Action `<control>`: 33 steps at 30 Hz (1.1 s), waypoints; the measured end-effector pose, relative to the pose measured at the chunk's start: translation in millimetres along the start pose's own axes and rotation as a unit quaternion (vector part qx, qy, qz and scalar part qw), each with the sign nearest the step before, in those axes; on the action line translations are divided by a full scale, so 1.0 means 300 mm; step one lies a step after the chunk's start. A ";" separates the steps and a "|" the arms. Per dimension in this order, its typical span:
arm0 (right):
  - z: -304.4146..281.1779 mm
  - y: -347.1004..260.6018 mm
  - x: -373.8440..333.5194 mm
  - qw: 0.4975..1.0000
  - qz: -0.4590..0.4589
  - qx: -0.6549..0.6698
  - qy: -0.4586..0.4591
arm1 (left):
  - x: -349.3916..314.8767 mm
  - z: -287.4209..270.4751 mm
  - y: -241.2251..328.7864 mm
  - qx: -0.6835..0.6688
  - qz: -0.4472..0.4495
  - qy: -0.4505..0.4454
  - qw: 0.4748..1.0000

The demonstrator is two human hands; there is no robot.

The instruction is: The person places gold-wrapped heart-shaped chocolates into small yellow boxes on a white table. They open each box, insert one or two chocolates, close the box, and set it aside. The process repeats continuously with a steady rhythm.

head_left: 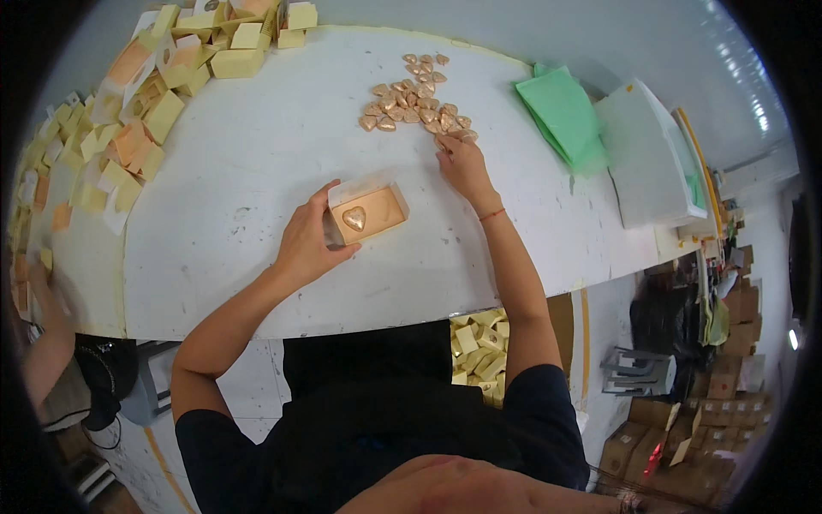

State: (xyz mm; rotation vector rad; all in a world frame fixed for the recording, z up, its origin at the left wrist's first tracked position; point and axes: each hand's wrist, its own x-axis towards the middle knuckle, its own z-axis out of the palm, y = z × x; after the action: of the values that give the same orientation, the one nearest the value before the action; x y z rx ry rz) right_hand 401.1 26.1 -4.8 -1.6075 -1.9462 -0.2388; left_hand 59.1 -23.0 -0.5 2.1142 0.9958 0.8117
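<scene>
My left hand (306, 238) grips a small open cardboard box (384, 235) by its left end, thumb along the near side and fingers at the far side. Inside is a peach insert; one heart-shaped piece in rose-gold foil (354, 218) lies in its left part, and a bare hollow shows to the right. Farther off, my right hand (467, 170) reaches to the near edge of a loose heap of the same foil hearts (411, 101). Its fingers are closed in a pinch on a foil heart (440, 144), mostly hidden by the fingertips.
Many pale yellow boxes (237, 63) are heaped along the table's left and far left. Green sheets (565, 116) and a white bin (655, 158) stand at the right. More yellow boxes (479, 351) lie below the near edge. Another person's arm (50, 330) shows at far left.
</scene>
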 end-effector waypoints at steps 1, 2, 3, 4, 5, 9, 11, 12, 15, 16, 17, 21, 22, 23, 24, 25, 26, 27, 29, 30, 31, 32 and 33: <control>-0.010 -0.001 -0.001 0.999 0.034 0.013 -0.040 | 0.000 -0.002 0.000 0.004 -0.001 -0.003 1.000; -0.021 -0.003 -0.001 0.994 0.069 0.025 -0.080 | 0.001 -0.004 0.000 0.007 -0.003 -0.006 1.000; -0.040 -0.017 -0.001 0.991 0.087 0.048 -0.088 | 0.000 -0.004 0.004 0.005 -0.004 -0.005 1.000; -0.067 -0.035 0.002 0.987 0.107 0.070 -0.096 | 0.002 -0.007 0.012 0.004 -0.004 -0.007 1.000; -0.081 -0.041 0.000 0.982 0.128 0.092 -0.103 | 0.002 -0.009 0.014 0.003 -0.004 -0.008 1.000; -0.103 -0.047 -0.020 0.976 0.172 0.096 -0.093 | -0.003 -0.011 0.004 0.005 0.003 -0.009 1.000; -0.122 -0.050 -0.046 0.986 0.119 0.105 -0.044 | -0.001 -0.022 0.013 0.007 -0.019 -0.030 0.999; -0.126 -0.069 -0.066 0.989 0.091 0.111 -0.021 | -0.003 -0.021 0.010 -0.003 -0.014 -0.034 0.999; -0.259 -0.333 -0.070 0.984 0.019 0.176 -0.030 | -0.006 -0.009 -0.011 -0.011 -0.004 -0.026 1.000; -0.278 -0.415 -0.080 0.985 -0.025 0.164 -0.052 | -0.005 -0.014 -0.004 -0.007 0.007 -0.023 1.000; -0.283 -0.458 -0.090 0.984 -0.067 0.150 -0.071 | -0.003 -0.015 0.002 -0.004 0.022 -0.022 1.000; -0.177 -0.437 -0.131 0.979 -0.012 0.138 -0.149 | 0.001 -0.023 -0.004 -0.019 0.035 -0.031 0.999; -0.162 -0.431 -0.139 0.976 0.003 0.157 -0.152 | 0.004 -0.022 -0.007 -0.017 0.041 -0.029 0.999; -0.155 -0.431 -0.143 0.972 0.018 0.174 -0.154 | 0.004 -0.021 -0.010 -0.014 0.048 -0.027 0.998; -0.151 -0.436 -0.144 0.973 0.017 0.170 -0.152 | 0.003 -0.021 -0.013 -0.013 0.045 -0.028 0.999; -0.148 -0.446 -0.145 0.975 0.016 0.166 -0.150 | 0.002 -0.021 -0.015 -0.013 0.042 -0.030 0.999; -0.145 -0.455 -0.148 0.976 0.015 0.161 -0.148 | 0.000 -0.020 -0.016 -0.012 0.040 -0.032 0.999; -0.146 -0.462 -0.151 0.979 0.015 0.151 -0.138 | 0.002 -0.020 -0.014 -0.015 0.032 -0.036 0.999; -0.148 -0.475 -0.162 0.984 0.015 0.131 -0.117 | 0.005 -0.019 -0.007 -0.020 0.015 -0.046 0.999; -0.146 -0.480 -0.167 0.987 0.014 0.121 -0.105 | 0.004 -0.018 -0.008 -0.018 0.016 -0.041 0.999; -0.143 -0.485 -0.173 0.989 0.012 0.111 -0.093 | 0.001 -0.016 -0.010 -0.015 0.017 -0.036 0.999; -0.141 -0.486 -0.180 0.992 0.011 0.100 -0.080 | -0.001 -0.015 -0.010 -0.012 0.018 -0.031 0.999; -0.129 -0.474 -0.185 0.986 0.026 0.138 -0.092 | 0.002 -0.019 0.000 -0.012 0.006 -0.040 0.999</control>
State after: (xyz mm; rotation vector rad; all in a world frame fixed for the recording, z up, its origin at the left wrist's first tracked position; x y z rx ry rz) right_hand 285.2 -74.9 28.6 -1.5369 -1.9695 0.1993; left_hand 55.1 -20.9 3.1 2.1164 0.9275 0.7368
